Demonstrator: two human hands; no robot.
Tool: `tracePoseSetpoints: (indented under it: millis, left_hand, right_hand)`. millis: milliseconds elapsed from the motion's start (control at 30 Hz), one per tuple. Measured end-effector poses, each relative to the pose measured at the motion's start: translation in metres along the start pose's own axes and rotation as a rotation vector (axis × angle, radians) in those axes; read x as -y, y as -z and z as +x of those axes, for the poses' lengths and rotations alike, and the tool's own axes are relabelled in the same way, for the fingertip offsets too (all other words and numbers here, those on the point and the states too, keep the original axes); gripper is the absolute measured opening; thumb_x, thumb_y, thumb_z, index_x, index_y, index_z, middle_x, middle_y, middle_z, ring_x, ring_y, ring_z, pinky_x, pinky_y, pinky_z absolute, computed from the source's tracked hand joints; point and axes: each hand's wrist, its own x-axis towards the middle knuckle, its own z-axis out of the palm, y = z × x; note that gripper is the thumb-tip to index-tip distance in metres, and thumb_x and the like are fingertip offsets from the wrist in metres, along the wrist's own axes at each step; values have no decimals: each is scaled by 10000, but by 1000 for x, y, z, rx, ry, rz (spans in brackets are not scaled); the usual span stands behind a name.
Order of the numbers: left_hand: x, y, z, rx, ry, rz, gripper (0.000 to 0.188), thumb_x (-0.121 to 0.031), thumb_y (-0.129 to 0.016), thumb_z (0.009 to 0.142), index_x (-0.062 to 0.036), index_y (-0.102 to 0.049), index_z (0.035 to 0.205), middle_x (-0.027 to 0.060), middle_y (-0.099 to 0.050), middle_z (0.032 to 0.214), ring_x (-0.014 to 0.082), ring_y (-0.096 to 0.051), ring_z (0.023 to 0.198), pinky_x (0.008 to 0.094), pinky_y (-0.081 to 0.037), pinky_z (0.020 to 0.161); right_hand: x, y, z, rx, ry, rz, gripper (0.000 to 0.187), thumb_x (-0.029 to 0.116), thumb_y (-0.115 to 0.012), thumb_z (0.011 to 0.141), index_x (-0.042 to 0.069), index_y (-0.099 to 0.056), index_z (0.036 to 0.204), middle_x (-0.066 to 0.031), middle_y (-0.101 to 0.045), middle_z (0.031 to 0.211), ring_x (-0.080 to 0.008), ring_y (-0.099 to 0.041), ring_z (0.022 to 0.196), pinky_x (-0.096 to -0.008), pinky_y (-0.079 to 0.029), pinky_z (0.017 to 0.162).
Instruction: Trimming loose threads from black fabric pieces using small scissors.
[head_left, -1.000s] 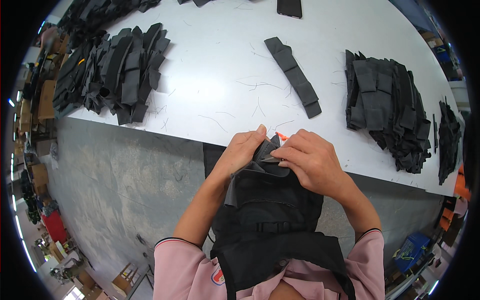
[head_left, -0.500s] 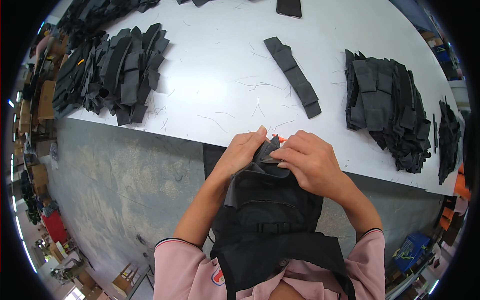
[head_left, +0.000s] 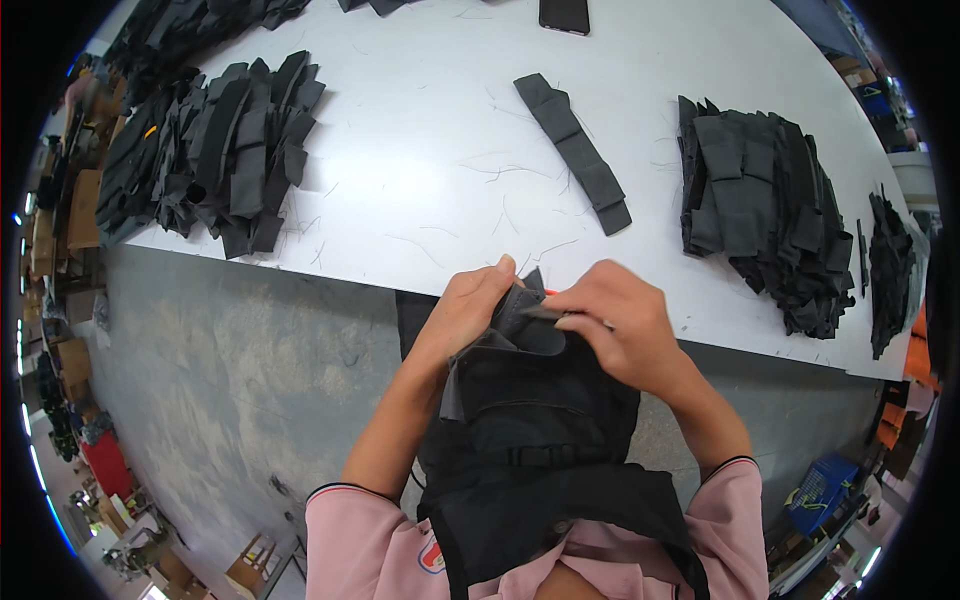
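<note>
My left hand [head_left: 468, 310] is closed on a dark grey fabric piece [head_left: 520, 335] just off the table's near edge, its thumb pointing up along the folded cloth. Pinched in my right hand [head_left: 622, 325] is a slim pointed metal tool [head_left: 541, 312]. Its tip reaches to the cloth beside my left thumb; most of it is hidden by my fingers, so its exact kind cannot be made out. A small orange bit [head_left: 550, 293] shows behind the right fingertips. The cloth hangs down in front of my black apron [head_left: 540, 420].
On the white table [head_left: 420, 150] lie one folded dark strip [head_left: 575, 155], a stack of dark fabric pieces [head_left: 765, 200] at right, and more heaps [head_left: 235, 150] at left. A black phone [head_left: 565, 14] lies at the far edge. Loose threads are scattered about.
My right hand has turned slightly, and more of the metal tool shows at the cloth. Both hands stay at the fabric piece; the whole view has shifted a little.
</note>
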Motion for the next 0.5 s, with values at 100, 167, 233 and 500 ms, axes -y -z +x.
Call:
tracePoseSetpoints:
  millis: [100, 167, 233, 500]
  left_hand:
    - [5, 3, -1, -32, 8, -7, 489, -428, -434, 956, 0, -608, 798, -1, -542, 689, 80, -452, 668, 234, -390, 641]
    - [7, 4, 0, -36, 12, 6, 488, -429, -435, 956, 3, -605, 804, -1, -540, 690, 80, -450, 668, 233, -389, 640]
    - [8, 2, 3, -13, -12, 30, 488, -427, -432, 958, 3, -601, 802, -4, -535, 690, 77, -448, 672, 232, -389, 640]
    - [9, 1, 3, -39, -66, 4, 426, -370, -439, 971, -8, -594, 809, -23, -535, 701, 51, -449, 662, 208, -378, 610]
  right_hand:
    - [-1, 10, -7, -111, -322, 178, 236, -13, -678, 699, 35, -636, 926, -70, -532, 819, -198, -542, 677, -287, -446, 593]
    - [3, 8, -6, -87, -355, 197, 228, 5, -687, 712, 31, -619, 928, -73, -518, 839, -171, -539, 672, -278, -443, 592]
    - [3, -2, -6, -24, -254, 168, 262, 31, -710, 697, 41, -600, 935, -69, -505, 819, -185, -543, 663, -285, -445, 580]
    - [-23, -20, -5, -159, -360, 83, 149, 22, -667, 748, 20, -522, 783, -58, -500, 708, -149, -497, 572, -262, -409, 544]
